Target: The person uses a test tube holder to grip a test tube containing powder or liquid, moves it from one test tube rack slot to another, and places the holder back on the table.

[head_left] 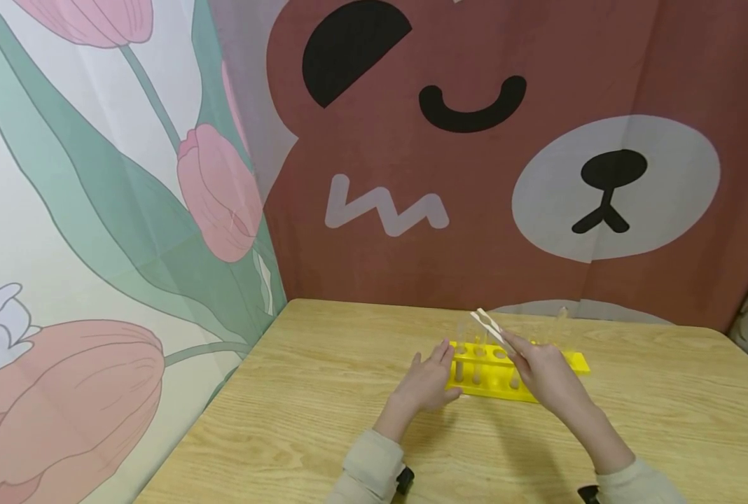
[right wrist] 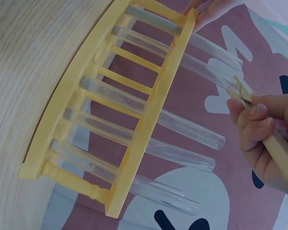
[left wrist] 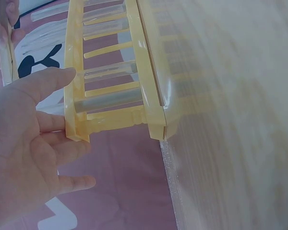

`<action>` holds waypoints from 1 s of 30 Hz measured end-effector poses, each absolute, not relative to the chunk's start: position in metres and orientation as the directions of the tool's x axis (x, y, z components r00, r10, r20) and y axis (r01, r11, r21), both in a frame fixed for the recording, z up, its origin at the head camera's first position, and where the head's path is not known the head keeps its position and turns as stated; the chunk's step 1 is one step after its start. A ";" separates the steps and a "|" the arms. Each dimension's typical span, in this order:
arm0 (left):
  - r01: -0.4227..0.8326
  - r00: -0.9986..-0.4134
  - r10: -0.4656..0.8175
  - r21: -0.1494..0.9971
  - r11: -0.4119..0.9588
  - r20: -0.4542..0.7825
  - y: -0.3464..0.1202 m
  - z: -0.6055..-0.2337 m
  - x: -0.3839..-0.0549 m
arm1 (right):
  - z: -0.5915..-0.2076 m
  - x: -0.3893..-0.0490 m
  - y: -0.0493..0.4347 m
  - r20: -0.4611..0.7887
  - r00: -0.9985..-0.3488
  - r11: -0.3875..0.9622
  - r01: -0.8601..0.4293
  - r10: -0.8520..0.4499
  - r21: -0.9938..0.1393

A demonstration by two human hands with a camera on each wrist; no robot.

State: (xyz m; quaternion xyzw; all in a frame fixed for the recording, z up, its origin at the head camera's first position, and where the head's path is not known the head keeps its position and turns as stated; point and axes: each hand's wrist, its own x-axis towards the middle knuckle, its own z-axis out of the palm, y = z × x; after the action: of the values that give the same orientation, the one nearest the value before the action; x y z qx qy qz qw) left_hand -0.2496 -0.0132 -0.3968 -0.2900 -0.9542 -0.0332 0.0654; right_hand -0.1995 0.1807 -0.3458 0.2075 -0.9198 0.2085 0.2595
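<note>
A yellow test tube rack (head_left: 496,392) stands on the wooden table and holds several clear test tubes (right wrist: 192,127). With my left hand (head_left: 421,385) I grip the rack's left end, thumb on the near side of its top shelf. Closest to that hand is a tube with greyish contents (left wrist: 108,100). My right hand (head_left: 553,378), above the rack, pinches a wooden test tube clamp (right wrist: 278,153) whose tips point up and left. In the right wrist view the clamp's tip overlaps the top of the second tube (right wrist: 209,72); I cannot tell whether they touch.
Light wood tabletop (head_left: 273,420) surrounds the rack. Behind it hangs a brown cloth (head_left: 374,266) with a bear's face, and to the left a cloth (head_left: 109,294) with tulips. Two of the rack's middle places hold no tube.
</note>
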 end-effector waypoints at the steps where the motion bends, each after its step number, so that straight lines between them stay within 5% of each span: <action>1: 0.558 -0.824 0.549 0.027 0.830 0.143 -0.013 -0.397 -0.250 | -0.346 -0.199 0.181 0.565 -0.778 0.827 -0.490 -0.273 -0.276; 30: 0.556 -0.825 0.547 0.035 0.830 0.140 -0.014 -0.398 -0.251 | -0.346 -0.198 0.181 0.596 -0.755 0.820 -0.506 -0.272 -0.267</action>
State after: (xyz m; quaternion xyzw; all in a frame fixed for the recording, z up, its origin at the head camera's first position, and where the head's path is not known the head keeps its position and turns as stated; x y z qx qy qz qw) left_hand -0.2507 -0.0138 -0.3985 -0.2889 -0.9546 -0.0370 0.0621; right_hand -0.1979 0.1807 -0.3461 0.2132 -0.9127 0.2112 0.2772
